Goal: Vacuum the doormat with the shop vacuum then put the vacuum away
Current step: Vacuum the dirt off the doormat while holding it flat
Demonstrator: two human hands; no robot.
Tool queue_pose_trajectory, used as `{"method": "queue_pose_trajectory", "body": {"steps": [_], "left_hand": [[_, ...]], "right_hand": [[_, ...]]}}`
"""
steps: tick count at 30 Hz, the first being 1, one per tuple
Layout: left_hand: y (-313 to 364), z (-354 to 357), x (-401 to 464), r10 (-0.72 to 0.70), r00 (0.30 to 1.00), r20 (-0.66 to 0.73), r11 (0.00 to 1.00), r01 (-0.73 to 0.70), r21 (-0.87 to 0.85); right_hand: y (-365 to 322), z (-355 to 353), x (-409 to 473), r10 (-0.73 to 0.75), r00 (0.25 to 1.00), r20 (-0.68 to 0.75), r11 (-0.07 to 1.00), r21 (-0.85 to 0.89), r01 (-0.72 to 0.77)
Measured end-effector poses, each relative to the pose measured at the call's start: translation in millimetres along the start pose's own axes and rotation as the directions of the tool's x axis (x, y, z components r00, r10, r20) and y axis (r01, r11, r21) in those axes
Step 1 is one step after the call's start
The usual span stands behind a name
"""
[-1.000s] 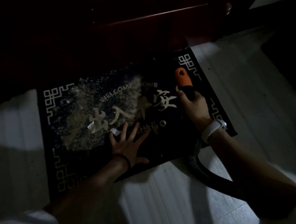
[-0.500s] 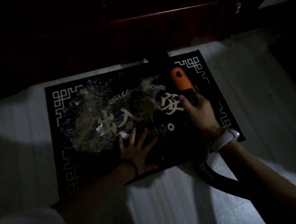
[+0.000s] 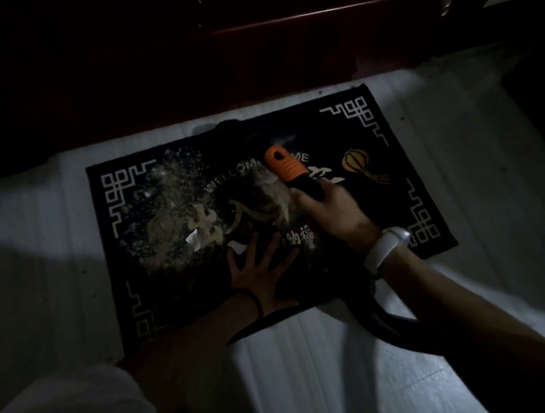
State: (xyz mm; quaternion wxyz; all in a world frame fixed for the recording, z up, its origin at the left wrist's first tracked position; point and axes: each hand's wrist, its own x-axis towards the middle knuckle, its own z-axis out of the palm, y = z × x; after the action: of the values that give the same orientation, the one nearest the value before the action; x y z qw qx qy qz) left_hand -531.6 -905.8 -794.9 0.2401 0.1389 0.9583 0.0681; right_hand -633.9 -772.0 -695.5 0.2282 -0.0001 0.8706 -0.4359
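Mat: the mat (image 3: pixel 393 194) is lying on the pale floor (image 3: pixel 381 388) just before a dark door (image 3: pixel 211 43).
Debris: tan dirt (image 3: pixel 171 219) is covering the mat's left half.
Left hand: your left hand (image 3: pixel 257 278) is pressing flat on the mat's near edge, fingers spread.
Right hand: your right hand (image 3: pixel 334 213) is gripping the orange-tipped nozzle (image 3: pixel 285 165) over the mat's middle.
Hose: the hose (image 3: pixel 382 321) is trailing under your right arm.

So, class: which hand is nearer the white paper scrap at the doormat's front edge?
Left. The left hand lies flat with a fingertip touching the scrap. The right hand grips the nozzle farther back and to the right, apart from it.
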Motion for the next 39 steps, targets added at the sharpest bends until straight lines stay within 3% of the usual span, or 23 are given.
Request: {"method": "queue_pose_trajectory", "body": {"steps": [2,5,8,11,13,14,17,20,25,27,30,32,34,35,39], "left_hand": [[-2,-3,-2,0.004,1.000,-0.009,1.000,-0.004,-0.005],[-2,-5,-2,0.007,0.988,0.155,0.998,0.004,-0.065],[-1,-7,-3,-0.005,0.989,0.146,0.998,0.014,-0.059],[-4,1,0,-0.019,0.986,0.166,0.999,0.026,-0.043],[-2,1,-1,-0.011,0.997,0.070,1.000,0.012,-0.006],[-3,1,0,-0.012,1.000,0.026,1.000,0.013,-0.018],[-10,4,0,0.032,0.991,0.134,0.999,-0.026,-0.044],[-15,-3,3,0.080,0.987,0.142,0.997,-0.080,-0.008],[-13,-9,2,0.069,0.984,0.166,0.997,-0.075,0.026],[-12,-10,2,0.067,0.982,0.179,0.997,-0.071,0.015],[-11,-11,3,0.054,0.978,0.201,0.999,-0.054,-0.002],[-10,-11,2,0.044,0.978,0.204,0.999,-0.045,-0.002],[-10,-11,1,0.033,0.979,0.202,0.999,-0.037,0.012],[-9,-11,1,0.028,0.979,0.202,0.999,-0.032,0.013],[-9,-14,1,0.033,0.981,0.189,0.999,-0.037,0.019]], "right_hand": [[8,-26,13,0.052,0.981,-0.189,0.999,0.025,-0.048],[18,-48,28,0.240,0.905,-0.352,0.949,0.282,-0.141],[15,-16,22,0.179,0.952,-0.249,0.965,0.233,-0.120],[0,18,2,0.002,0.998,0.059,0.995,0.103,-0.008],[-2,11,0,-0.011,0.996,0.086,0.999,0.038,0.008],[0,-2,2,0.009,0.999,0.036,1.000,0.015,-0.009],[18,-44,12,0.124,0.980,-0.153,0.990,0.086,-0.112],[33,-64,19,0.196,0.933,-0.301,0.977,0.146,-0.158],[48,-77,19,0.363,0.779,-0.511,0.922,0.319,-0.221],[49,-73,13,0.397,0.744,-0.538,0.914,0.303,-0.269],[41,-36,-3,0.265,0.861,-0.435,0.961,0.188,-0.200],[29,-7,-18,0.127,0.962,-0.242,0.991,0.057,-0.117],[20,7,-28,0.029,0.998,-0.048,0.998,-0.045,-0.031],[17,5,-31,0.007,1.000,-0.019,0.998,-0.062,-0.008],[19,-34,-19,0.056,0.951,-0.303,0.998,0.056,-0.041]]}}
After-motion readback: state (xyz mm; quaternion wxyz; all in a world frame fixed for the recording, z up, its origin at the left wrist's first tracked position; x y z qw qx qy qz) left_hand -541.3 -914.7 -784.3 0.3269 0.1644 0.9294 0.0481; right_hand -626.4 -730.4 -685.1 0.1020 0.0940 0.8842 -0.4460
